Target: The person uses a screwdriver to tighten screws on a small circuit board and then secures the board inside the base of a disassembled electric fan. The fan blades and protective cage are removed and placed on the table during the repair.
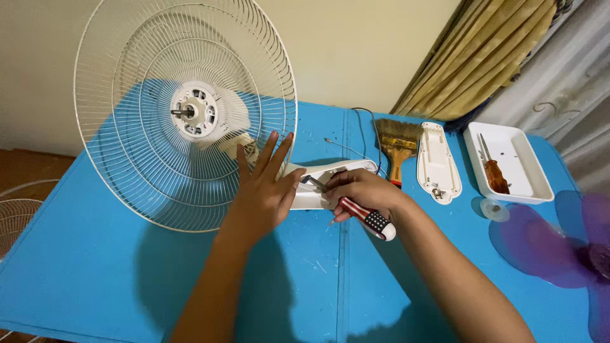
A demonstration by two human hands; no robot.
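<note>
— What are the 2 hands doing?

— The left hand [262,190] lies flat with fingers spread, pressing on the fan's neck right where the grille [184,111] meets the base [330,181]. The right hand [359,190] is closed around a screwdriver [356,211] with a red, white and dark striped handle; its tip points into the open white base.

— Where does the fan sit?

— On the blue worktop [127,267], toward the back and left of the middle seam. The grille stands tilted, its lower rim touching the worktop and its left rim reaching out past the worktop's left edge.

— Any room around the hands?

— Plenty in front: the near half of the worktop is bare blue, with only the forearms crossing it. Behind, it is tighter. A brush [397,143] lies just beside the base, then a white cover [437,162], then a white tray [508,143] holding a second screwdriver [492,171], close to the back right edge.

— And far right?

— A purple fan blade [546,244] lies at the right edge, with a small clear cap [492,208] just beside it. On the floor to the left, another grille [16,216] shows beyond the worktop.
</note>
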